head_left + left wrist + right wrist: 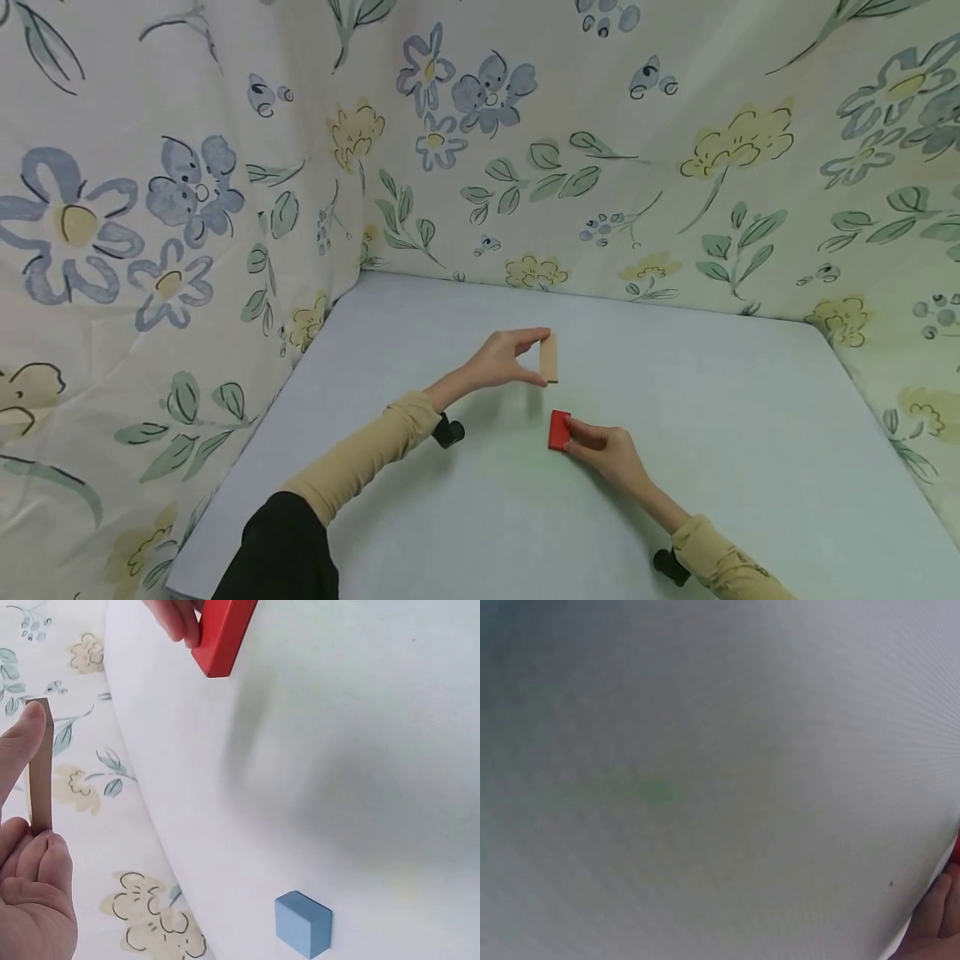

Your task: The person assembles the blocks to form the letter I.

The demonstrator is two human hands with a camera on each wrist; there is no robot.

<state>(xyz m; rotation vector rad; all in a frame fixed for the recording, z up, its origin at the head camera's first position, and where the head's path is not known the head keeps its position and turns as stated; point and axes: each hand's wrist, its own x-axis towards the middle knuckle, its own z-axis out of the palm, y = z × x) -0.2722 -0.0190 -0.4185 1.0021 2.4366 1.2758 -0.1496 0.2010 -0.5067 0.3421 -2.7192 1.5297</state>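
In the head view my left hand (495,358) pinches a plain wooden block (549,358) by its two ends, thumb at one and fingers at the other. The left wrist view shows that block (42,776) edge-on between thumb and fingertips. Nearer to me, my right hand (613,457) grips the right side of a red rectangular block (557,430). The left wrist view has the red block (226,634) raised above the tabletop, its shadow below. A small blue block (304,924) sits on the table there; it does not show in the head view.
The white tabletop (750,433) spreads under both arms. A floral cloth (645,208) hangs along its back and sides. Each wrist wears a small black camera, one of them by the left sleeve (375,442).
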